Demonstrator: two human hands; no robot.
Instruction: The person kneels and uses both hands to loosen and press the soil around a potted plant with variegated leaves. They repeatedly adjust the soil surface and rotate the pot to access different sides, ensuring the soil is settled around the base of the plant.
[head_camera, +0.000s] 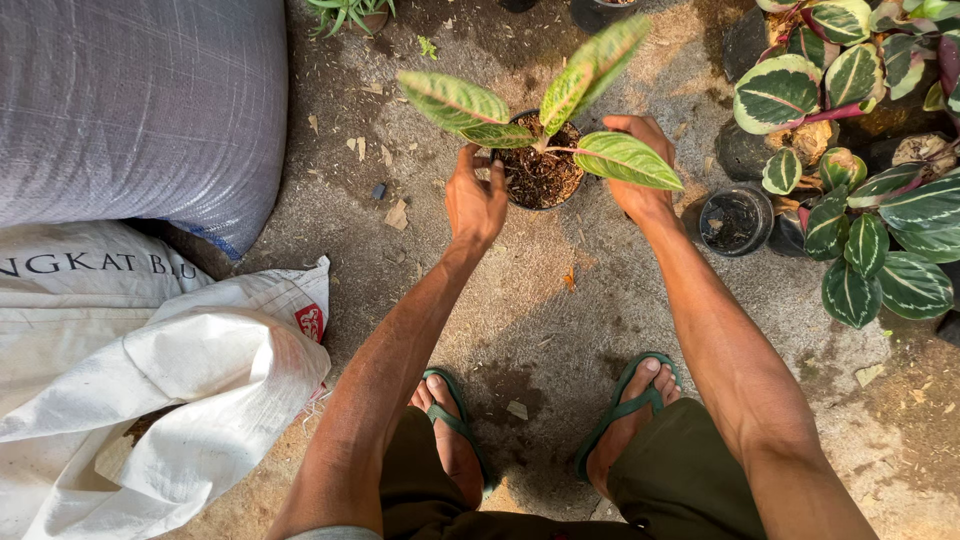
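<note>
Both hands are gripping a small black pot (541, 178) out in front of the person, over the concrete ground (560, 300). The left hand (474, 200) is curling its fingers against the pot's left rim; the right hand (640, 180) is wrapping around the right side, partly hidden under a leaf. The pot is holding dark soil and a plant (560, 110) with striped green leaves. To the right, an empty black pot (735, 220) is standing beside a cluster of potted plants (860, 150). On the left, a grey sack (140, 110) is lying above an open white sack (160, 390). Green sandals (625, 405) are showing below.
</note>
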